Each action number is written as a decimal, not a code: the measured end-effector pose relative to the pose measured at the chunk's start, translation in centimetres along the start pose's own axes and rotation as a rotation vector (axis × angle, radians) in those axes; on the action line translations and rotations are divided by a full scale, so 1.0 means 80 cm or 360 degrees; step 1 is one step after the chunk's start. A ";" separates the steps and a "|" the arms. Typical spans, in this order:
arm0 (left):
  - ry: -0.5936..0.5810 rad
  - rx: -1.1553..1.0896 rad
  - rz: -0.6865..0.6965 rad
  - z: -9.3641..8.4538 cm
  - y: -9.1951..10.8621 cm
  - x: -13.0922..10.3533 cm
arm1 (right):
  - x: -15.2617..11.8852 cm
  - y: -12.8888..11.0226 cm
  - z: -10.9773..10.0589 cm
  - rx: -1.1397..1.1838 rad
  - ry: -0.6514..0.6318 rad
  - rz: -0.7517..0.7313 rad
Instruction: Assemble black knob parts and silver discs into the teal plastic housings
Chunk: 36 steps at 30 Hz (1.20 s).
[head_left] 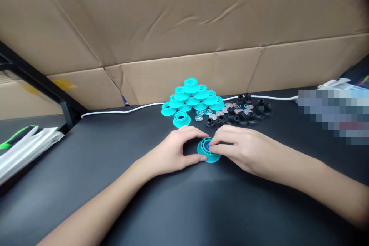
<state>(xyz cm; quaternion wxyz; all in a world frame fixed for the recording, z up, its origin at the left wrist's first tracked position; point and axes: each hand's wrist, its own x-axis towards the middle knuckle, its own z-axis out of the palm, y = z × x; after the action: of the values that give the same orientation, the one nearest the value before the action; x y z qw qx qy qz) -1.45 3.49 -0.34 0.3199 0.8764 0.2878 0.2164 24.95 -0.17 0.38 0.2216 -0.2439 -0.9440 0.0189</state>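
Note:
A turquoise flared plastic ring sits on the dark table in front of me. My left hand grips it from the left, thumb at the near edge and fingers at the far edge. My right hand reaches in from the right, its fingertips pinched together over the ring's central opening. A small blue bit shows at those fingertips; what it belongs to is mostly hidden. Just beyond stands another turquoise ring by itself.
Behind are several turquoise rings stacked in a pyramid. To their right lie several silvery discs and black flanged parts. A white cable runs along the cardboard wall. White packets lie at left.

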 end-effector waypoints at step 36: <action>0.0016 0.0099 -0.0024 -0.001 -0.007 -0.002 | -0.007 0.014 0.013 0.0235 0.0005 0.0190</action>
<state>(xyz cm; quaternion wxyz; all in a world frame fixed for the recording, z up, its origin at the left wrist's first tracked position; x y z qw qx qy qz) -1.81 3.77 -0.75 0.2927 0.8826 0.3025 0.2094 25.45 0.66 -0.97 0.2391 -0.2827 -0.9234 0.1011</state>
